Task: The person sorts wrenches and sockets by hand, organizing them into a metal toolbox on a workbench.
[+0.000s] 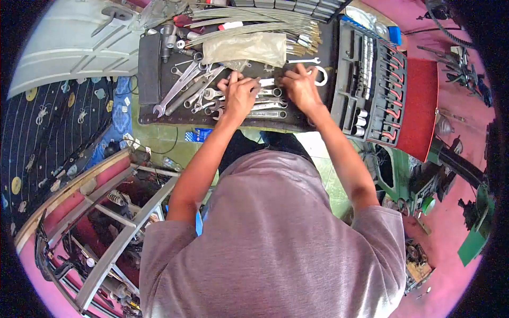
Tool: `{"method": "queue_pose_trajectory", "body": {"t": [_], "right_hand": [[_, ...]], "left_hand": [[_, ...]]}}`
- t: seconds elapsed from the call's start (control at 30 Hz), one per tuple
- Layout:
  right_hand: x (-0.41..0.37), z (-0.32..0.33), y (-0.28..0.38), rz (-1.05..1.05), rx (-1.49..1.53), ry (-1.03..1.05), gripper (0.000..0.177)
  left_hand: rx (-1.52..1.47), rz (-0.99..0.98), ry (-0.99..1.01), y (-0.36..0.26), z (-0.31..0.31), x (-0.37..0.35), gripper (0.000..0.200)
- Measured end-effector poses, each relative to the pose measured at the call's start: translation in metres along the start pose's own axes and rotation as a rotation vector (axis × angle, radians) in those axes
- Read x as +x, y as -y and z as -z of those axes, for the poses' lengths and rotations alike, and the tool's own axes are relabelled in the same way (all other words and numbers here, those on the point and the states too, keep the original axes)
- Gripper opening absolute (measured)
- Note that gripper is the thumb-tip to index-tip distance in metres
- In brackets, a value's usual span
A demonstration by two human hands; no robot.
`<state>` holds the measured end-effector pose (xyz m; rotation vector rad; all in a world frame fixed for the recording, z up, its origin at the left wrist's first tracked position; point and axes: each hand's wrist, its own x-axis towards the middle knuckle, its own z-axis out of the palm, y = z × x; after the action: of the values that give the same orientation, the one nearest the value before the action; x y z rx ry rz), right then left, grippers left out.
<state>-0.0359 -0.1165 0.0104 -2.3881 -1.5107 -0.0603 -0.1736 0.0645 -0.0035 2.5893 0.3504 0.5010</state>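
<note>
Both hands are over a dark mat (pixel 154 114) covered with tools. My left hand (pixel 238 95) rests with bent fingers at the left end of a silver wrench (pixel 268 82). My right hand (pixel 301 87) closes round the right part of that wrench, whose large ring end (pixel 321 76) shows beyond the fingers. Several combination wrenches (pixel 268 113) lie side by side just below the hands. More wrenches (pixel 183 87) lie slanted to the left. A small open-end wrench (pixel 304 61) lies above my right hand.
A cloudy plastic bag (pixel 244 49) lies on long thin rods (pixel 254 18) behind the hands. To the right is an open socket case (pixel 350 79) with a red edge (pixel 419 106). A metal rack (pixel 114 249) stands at lower left, a white door (pixel 79 42) at upper left.
</note>
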Motion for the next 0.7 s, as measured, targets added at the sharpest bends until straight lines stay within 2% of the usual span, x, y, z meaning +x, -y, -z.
{"method": "queue_pose_trajectory", "body": {"t": [0.13,0.17,0.2,0.3,0.37,0.43,0.5,0.57,0.7], "right_hand": [[0.017,-0.009,0.029,0.052,0.078,0.022,0.023],[0.018,-0.007,0.029,0.046,0.074,0.013,0.022],[0.015,-0.005,0.025,0.032,0.076,0.02,0.023],[-0.001,0.012,0.006,-0.062,-0.03,0.125,0.03],[-0.018,0.012,-0.019,-0.081,-0.131,0.075,0.033],[-0.026,0.024,-0.028,-0.09,-0.145,0.128,0.035],[-0.029,0.026,-0.029,-0.064,-0.163,0.087,0.036],[-0.028,0.029,-0.032,-0.163,-0.139,0.054,0.035],[-0.035,0.033,-0.042,-0.224,-0.158,-0.026,0.034]], "left_hand": [[0.046,0.013,0.0,-0.004,0.0,-0.002,0.01],[0.096,0.012,0.022,-0.004,0.001,-0.002,0.015],[0.145,0.011,0.045,-0.004,0.002,-0.001,0.021],[0.069,0.047,0.041,-0.006,0.004,0.0,0.013],[0.062,0.064,0.057,-0.006,0.003,0.0,0.015],[0.06,0.022,0.042,-0.007,0.002,0.0,0.016],[0.076,0.027,0.054,-0.009,0.003,-0.001,0.015],[0.093,0.036,0.053,-0.013,0.004,0.002,0.015],[0.051,0.043,0.033,-0.01,0.002,-0.001,0.012]]}}
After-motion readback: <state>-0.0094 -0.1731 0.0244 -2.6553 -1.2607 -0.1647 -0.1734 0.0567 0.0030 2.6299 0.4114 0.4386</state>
